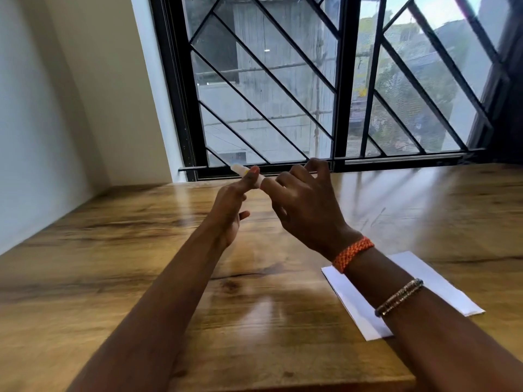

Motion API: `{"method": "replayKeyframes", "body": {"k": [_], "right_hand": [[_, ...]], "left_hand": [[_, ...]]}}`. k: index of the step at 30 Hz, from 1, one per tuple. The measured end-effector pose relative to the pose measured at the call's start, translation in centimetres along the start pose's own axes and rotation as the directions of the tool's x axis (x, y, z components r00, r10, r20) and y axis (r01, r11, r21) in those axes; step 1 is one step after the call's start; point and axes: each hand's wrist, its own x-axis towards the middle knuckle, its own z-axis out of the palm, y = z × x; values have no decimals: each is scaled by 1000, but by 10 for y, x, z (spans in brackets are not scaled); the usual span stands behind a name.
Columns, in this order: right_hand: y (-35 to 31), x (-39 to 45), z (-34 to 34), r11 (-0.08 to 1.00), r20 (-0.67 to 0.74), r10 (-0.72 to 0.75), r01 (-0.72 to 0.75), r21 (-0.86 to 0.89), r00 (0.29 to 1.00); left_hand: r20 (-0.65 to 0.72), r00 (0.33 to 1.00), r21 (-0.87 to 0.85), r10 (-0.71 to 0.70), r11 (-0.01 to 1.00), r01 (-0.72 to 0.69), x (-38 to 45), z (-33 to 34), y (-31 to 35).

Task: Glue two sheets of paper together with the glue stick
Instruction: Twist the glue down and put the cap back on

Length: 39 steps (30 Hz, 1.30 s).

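Both hands are raised above the table (113, 236), meeting at one glue stick (249, 174). Left hand (229, 210): thumb and forefinger pinch the white stick near its yellow band, the remaining fingers loosely spread, palm open toward the camera. Right hand (305, 205): fingers curled around the stick's near end, grip closed on it. The stick is held roughly level, its tip pointing left toward the window (311, 80). Paper (359, 304): white sheets lie flat on the table under the right forearm; the count cannot be told. Right wrist carries two bands: one orange woven bracelet (353, 253), one metallic bangle (399, 297).
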Motion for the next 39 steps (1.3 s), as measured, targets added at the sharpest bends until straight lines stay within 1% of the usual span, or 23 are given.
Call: {"method": "replayKeyframes", "body": {"k": [2,4,6,7,8,9,10,11,12,14,16,18,22,24,26,28,29,31,32,33,34,36,39], "right_hand": [[-2,-1,0,997,18,54,-55,48,998],[-6,-3,1,941,82,218,-232,248,973],[-8,-3,2,748,194,399,-440,497,896],[-8,-2,2,649,225,453,-492,580,863],[-7,-2,2,611,227,470,-500,613,853],[-6,-3,1,652,197,444,-466,598,874],[-6,-4,2,753,145,382,-398,524,913],[-5,-4,3,867,91,296,-308,393,951],[-6,-3,2,944,57,206,-213,251,977],[-7,-2,4,993,51,72,-77,91,996],[-8,-2,6,995,62,63,-68,77,996],[-6,-3,5,970,108,157,-174,172,982],[-2,-5,5,782,225,368,-431,449,902],[-1,-4,6,676,280,409,-495,546,869],[1,-2,5,624,293,415,-503,598,862],[1,-2,2,675,251,366,-442,591,896],[2,-2,1,756,210,313,-376,535,926],[1,-2,3,946,98,158,-179,270,983],[1,-2,4,985,67,92,-100,139,994],[1,-2,4,996,51,60,-63,60,997],[2,-1,4,998,35,59,-60,24,998],[3,-2,4,992,30,121,-122,34,992],[5,-4,3,941,88,264,-276,193,961]], "left_hand": [[-4,1000,-14,-15,1000,15,1,-1,0],[4,1000,-39,-27,999,27,1,0,-1],[22,999,-49,-27,998,28,-1,1,-1],[37,999,-53,-29,998,31,-1,1,-2],[50,998,-58,-36,998,39,-1,1,-2],[56,998,-51,-41,998,44,-1,2,-3],[51,998,-33,-38,999,40,0,2,-4],[36,999,-9,-35,999,36,0,2,-4],[19,999,13,-37,999,37,0,3,-4],[-2,999,21,-50,999,50,1,4,-4],[-10,998,1,-69,998,69,1,3,-5],[-9,997,-25,-73,997,73,2,1,-6],[9,999,-53,-50,997,50,1,2,-5],[25,999,-57,-35,998,37,1,3,-5],[27,999,-63,-29,998,31,0,3,-4],[30,999,-42,-29,999,30,0,2,-4],[27,999,-25,-27,999,28,-1,2,-4],[2,1000,-8,-28,1000,28,-2,2,-2],[-9,999,-12,-31,999,31,-2,2,-1],[-16,999,-24,-36,999,36,-2,2,-1],[-18,999,-42,-42,998,41,-2,3,-1],[-16,998,-103,-53,993,51,-2,5,-1],[-20,998,-133,-54,990,51,-2,9,-2]]}}
